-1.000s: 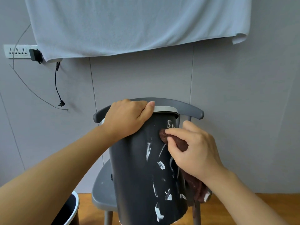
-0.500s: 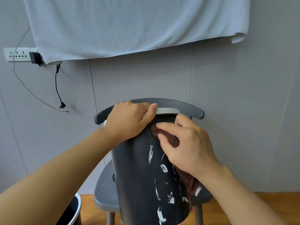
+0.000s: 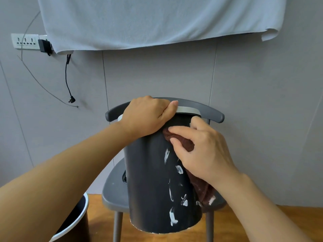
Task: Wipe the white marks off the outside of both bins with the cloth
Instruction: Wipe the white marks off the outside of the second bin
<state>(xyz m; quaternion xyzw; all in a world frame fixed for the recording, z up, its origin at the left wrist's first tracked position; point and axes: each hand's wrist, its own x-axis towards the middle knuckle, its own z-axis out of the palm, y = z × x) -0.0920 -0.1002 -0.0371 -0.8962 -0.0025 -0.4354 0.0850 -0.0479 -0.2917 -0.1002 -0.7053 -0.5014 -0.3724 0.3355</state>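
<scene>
Grey wall behind, the left hand (image 3: 148, 117) grips the dark bin (image 3: 157, 180) by its rim while the right hand (image 3: 201, 151) pinches the cloth (image 3: 185, 144) against its upper side; next, wipe the white marks (image 3: 173, 217) below that hand.

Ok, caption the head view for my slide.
Left hand steadies the dark bin on a chair while right hand wipes with a cloth.

Both hands raised, forearms converging toward 12 o'clock.

Your left hand (image 3: 148, 116) is curled palm-down, fingers hooked over an edge, thumb pointing to 3 o'clock. Your right hand (image 3: 201, 151), at its 4 o'clock, pinches a cloth (image 3: 185, 144), fingertips aimed at 10 o'clock.
</scene>
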